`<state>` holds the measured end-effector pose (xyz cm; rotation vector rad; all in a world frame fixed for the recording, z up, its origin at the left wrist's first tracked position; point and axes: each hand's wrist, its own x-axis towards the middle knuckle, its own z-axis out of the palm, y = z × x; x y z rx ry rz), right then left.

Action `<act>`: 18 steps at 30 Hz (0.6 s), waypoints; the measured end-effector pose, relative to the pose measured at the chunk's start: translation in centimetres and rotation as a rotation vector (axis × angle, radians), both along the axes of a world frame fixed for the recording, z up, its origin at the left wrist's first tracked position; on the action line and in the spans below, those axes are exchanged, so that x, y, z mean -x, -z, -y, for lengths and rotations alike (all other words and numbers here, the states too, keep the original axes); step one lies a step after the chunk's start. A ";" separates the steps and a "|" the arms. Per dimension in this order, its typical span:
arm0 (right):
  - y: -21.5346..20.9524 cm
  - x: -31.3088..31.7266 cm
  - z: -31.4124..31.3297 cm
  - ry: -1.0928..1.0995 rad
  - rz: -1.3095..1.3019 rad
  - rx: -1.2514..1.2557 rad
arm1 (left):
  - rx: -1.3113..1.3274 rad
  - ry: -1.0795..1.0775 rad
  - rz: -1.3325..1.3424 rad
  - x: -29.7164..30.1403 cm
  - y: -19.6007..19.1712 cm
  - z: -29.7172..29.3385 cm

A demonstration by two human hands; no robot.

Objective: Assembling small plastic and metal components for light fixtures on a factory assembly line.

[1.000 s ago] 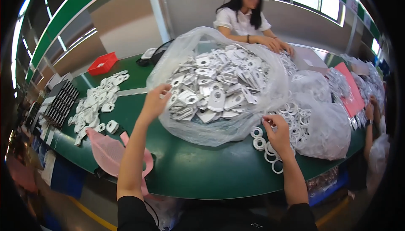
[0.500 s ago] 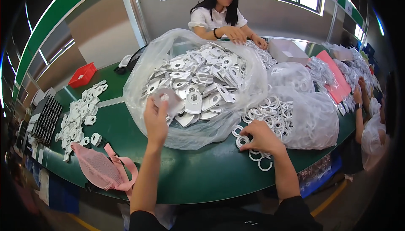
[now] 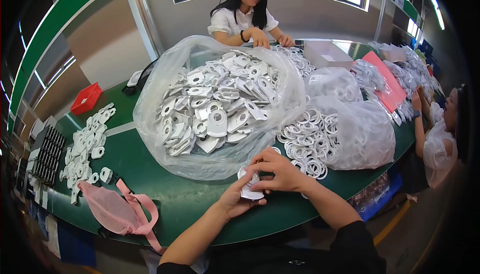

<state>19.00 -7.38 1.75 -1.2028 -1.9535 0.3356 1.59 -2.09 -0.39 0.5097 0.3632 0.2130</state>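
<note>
Green table [image 3: 150, 174], flat white holed plate [image 3: 248, 186]

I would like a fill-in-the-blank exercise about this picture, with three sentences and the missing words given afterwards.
1. The left hand and the right hand together hold one flat plastic part of the colour ____.
2. The big heap of such parts lies inside a clear plastic ____.
3. The loose white rings lie on the person's ____ side of the big bag.

Missing words: white; bag; right
</note>
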 end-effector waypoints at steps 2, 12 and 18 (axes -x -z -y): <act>-0.1 -0.1 0.2 -0.003 -0.025 0.020 | 0.019 0.004 -0.017 -0.1 0.1 0.0; -0.5 -7.1 1.6 0.848 0.094 0.120 | -0.239 -0.174 -0.131 0.1 -1.6 -0.6; -1.9 -7.3 1.8 0.752 -0.381 0.086 | -0.273 -0.136 -0.082 0.2 -1.4 -0.8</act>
